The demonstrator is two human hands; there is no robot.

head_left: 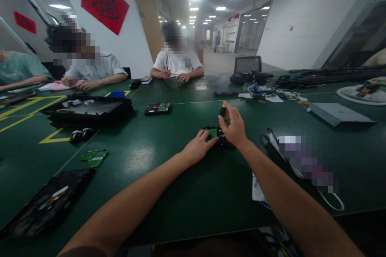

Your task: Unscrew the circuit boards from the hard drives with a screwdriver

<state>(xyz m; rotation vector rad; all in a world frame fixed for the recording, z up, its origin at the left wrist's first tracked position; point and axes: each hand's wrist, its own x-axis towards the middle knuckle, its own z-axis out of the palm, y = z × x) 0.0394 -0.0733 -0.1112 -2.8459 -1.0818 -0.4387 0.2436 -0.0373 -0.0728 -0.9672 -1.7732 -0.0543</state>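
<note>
The left hand lies on the drive at mid-table. Its fingers are extended and press on the near-left edge, closed round nothing. This pins the drive flat to the table so that it cannot slide.

The right hand is wrapped round the screwdriver, fingers and thumb closed on the green-and-black handle from above. The tool therefore stands upright over the drive's far side. Its tip is hidden behind the hand.

Count:
- two drives with green boards showing: the one under the hands and a second drive, farther off to the left
- two loose boards, near left
- one tray
- one long tool lying beyond, probably another driver

One person sits opposite.
</note>
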